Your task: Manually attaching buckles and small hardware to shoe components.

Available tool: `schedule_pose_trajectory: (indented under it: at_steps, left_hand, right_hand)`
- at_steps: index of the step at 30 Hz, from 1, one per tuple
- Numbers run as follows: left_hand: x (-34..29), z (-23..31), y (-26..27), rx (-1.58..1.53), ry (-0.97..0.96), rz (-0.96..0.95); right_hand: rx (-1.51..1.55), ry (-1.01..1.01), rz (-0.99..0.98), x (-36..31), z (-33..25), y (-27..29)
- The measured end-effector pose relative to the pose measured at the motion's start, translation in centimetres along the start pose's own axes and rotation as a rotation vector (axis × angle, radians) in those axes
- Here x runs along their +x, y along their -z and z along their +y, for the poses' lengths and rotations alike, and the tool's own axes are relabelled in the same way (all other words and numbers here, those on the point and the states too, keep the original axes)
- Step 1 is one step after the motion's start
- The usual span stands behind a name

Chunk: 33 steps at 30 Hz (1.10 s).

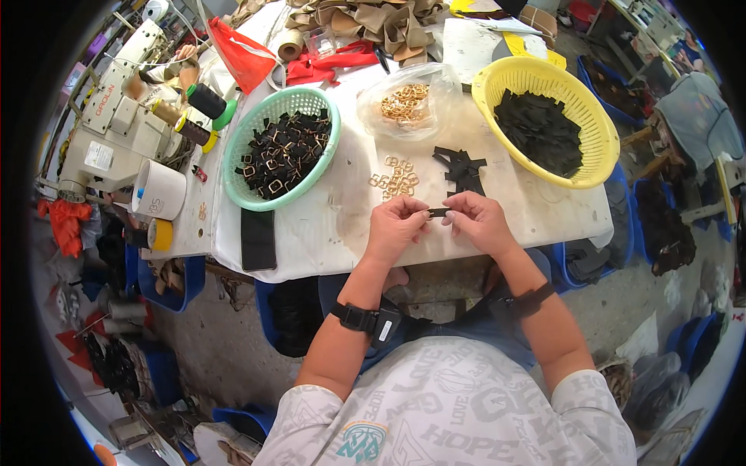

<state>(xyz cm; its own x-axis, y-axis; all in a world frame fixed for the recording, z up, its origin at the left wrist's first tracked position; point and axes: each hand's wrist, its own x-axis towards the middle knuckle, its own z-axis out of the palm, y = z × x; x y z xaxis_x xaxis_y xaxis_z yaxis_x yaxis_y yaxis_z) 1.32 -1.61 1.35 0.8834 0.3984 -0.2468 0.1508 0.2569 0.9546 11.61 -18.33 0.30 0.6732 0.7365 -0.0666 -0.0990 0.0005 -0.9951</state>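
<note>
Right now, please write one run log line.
left hand: pinching short black strip; right hand: pinching same strip; golden metal buckles: loose, beyond hands; yellow plastic basket: at right

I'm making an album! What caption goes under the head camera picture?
Left hand and right hand pinch a small black strip near gold buckles and a yellow basket.

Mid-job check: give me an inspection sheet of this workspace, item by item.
Surface: pale table, stained in places.
Job's things: green basket of buckled black strips; yellow basket of black pieces; clear bag of gold pieces; loose gold buckles beside loose black strips.
Clutter: phone at the near left edge; red material and tan pieces at the far side.
Hands: left hand and right hand pinch one small black strip.
Cables: none made out for certain.
Surroundings: sewing machine at left; blue bins around the table.
</note>
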Motion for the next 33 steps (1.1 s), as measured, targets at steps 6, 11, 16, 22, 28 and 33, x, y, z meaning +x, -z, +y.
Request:
schedule_pose_trajectory:
  at_steps: [6, 11, 16, 22, 28, 33]
  left_hand:
    - [0.08, -0.15, 0.15, 0.003, -0.006, -0.018]
    - [0.04, -0.05, 0.10, 0.007, -0.008, -0.026]
    - [0.01, -0.03, -0.08, 0.007, -0.002, -0.001]
    - [0.03, -0.30, -0.34, 0.015, -0.023, 0.056]
    - [0.09, -0.47, -0.52, -0.026, -0.031, 0.081]
    - [0.10, -0.58, -0.45, -0.034, -0.036, 0.080]
  right_hand:
    - [-0.029, 0.015, 0.058, 0.16, 0.31, -0.27]
    - [-0.031, 0.030, 0.070, 0.11, 0.08, -0.43]
    - [-0.018, 0.038, 0.100, 0.25, 0.20, -0.50]
    - [0.077, 0.032, 0.143, 0.47, 0.19, -0.29]
    - [0.137, 0.022, 0.162, 0.63, 0.59, -0.13]
    - [0.070, 0.011, 0.134, 0.55, 0.35, -0.22]
